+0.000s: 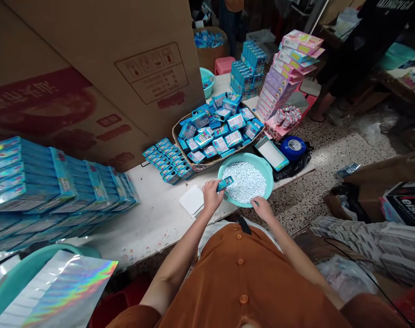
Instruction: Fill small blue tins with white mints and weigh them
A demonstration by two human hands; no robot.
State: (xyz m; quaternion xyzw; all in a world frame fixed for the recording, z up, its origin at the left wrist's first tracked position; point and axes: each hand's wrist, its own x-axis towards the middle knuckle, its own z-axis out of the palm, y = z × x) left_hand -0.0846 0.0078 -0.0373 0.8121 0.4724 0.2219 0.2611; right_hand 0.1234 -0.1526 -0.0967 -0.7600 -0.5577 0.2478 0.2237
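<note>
My left hand [211,195] grips a small blue box [225,183] and holds it tilted over the near rim of a teal bowl [267,169] full of small white pellets [245,181]. My right hand [261,207] rests at the bowl's front edge, fingers curled down among the pellets; what they pinch is hidden. A shallow wicker basket [176,133] heaped with the same blue boxes stands just behind the bowl. Rows of filled blue boxes [166,159] lie on the white table [153,214] to its left.
A big cardboard carton [101,68] walls the table's far left. Stacked blue display packs [50,191] sit at left, pastel cartons [289,68] and blue box stacks [248,66] at back. A blue tape roll [292,146], a white card [193,199] and floor clutter surround.
</note>
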